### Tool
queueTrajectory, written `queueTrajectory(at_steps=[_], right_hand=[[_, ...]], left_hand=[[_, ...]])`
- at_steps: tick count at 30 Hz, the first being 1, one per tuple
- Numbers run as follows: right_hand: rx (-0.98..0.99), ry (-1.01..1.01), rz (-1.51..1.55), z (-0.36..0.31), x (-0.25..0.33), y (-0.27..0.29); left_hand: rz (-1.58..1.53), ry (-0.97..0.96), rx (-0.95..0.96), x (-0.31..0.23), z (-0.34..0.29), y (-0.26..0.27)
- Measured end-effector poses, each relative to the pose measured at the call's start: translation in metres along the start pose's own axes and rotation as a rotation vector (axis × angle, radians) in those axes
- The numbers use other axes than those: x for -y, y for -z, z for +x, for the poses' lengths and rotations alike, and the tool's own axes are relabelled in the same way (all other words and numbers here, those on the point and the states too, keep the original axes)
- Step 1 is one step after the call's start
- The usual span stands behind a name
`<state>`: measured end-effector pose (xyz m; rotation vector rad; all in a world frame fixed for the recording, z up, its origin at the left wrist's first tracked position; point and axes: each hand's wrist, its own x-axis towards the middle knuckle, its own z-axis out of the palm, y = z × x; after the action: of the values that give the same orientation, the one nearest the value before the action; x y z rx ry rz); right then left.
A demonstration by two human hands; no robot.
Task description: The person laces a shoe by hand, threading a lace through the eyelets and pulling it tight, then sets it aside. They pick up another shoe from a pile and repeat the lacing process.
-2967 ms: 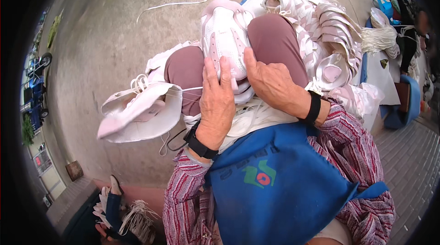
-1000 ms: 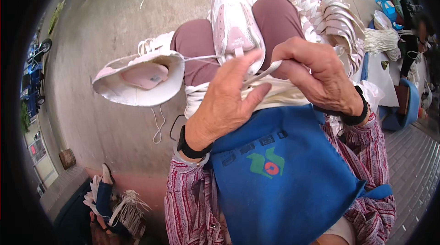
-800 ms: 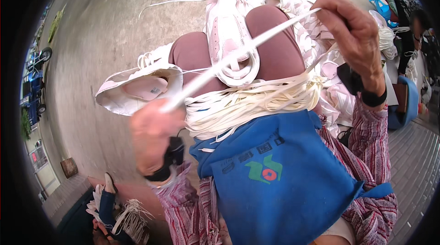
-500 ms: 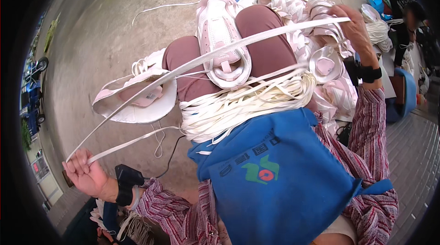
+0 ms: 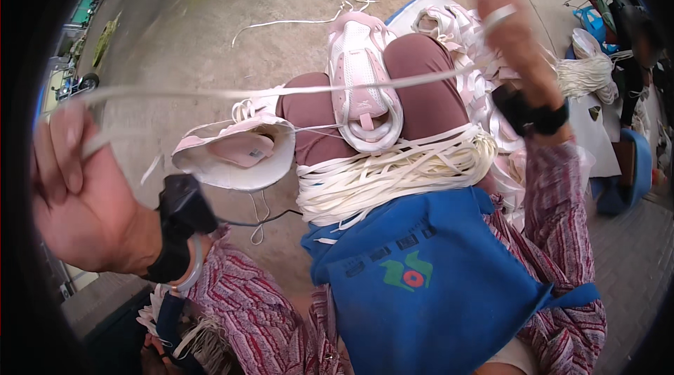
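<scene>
A long white shoelace [image 5: 316, 89] stretches across in front of me between my raised hands. My left hand [image 5: 88, 199], close at the left edge, has its fingers curled on the lace. High on the right, my right hand [image 5: 516, 42] is smeared by motion, with a white band across its fingers; the lace reaches toward it. Between my knees stands a pink and white sneaker [image 5: 364, 73], toe away from me. Another white and pink shoe [image 5: 235, 154], its opening toward me, lies beside my left knee, joined to the first by a thin lace. Across my lap rests a cream shoelace bundle [image 5: 393, 171].
A blue apron [image 5: 421, 263] covers my lap. Many pink and white shoes [image 5: 484, 87] are heaped to the right of my knees. Farther right are a white lace bundle [image 5: 586, 75], a blue chair [image 5: 635, 164] and another person. A black cable [image 5: 260, 223] runs from my left wrist device.
My left hand has come up and nearer, and my right hand has moved up and leftward. The lace between them now runs nearly level instead of slanting. The shoes and lap bundle stay in place.
</scene>
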<state>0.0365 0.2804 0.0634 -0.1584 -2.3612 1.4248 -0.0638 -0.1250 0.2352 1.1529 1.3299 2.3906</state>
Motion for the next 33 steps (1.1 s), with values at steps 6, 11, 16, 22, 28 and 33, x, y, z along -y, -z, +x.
queueTrajectory(at_steps=[6,11,16,22,28,33], right_hand=[[0.352,-0.132,-0.228,-0.041,0.005,-0.079],[0.204,-0.553,0.582,-0.028,0.021,-0.063],[0.084,-0.531,1.118,-0.026,0.009,-0.048],[0.131,-0.473,0.303,-0.049,-0.012,-0.030],[0.201,-0.378,-0.008,-0.060,-0.019,-0.018],[-0.129,-0.099,-0.337,-0.066,-0.009,-0.017]], left_hand=[[0.300,0.275,0.217,0.105,-0.011,-0.089],[0.747,0.828,0.144,0.126,-0.095,-0.041],[0.688,1.014,-0.005,0.141,-0.174,-0.012],[1.117,1.078,-0.099,0.124,-0.192,0.014],[1.341,0.683,-0.097,0.124,-0.138,-0.011],[1.191,0.384,-0.014,0.175,-0.104,-0.025]])
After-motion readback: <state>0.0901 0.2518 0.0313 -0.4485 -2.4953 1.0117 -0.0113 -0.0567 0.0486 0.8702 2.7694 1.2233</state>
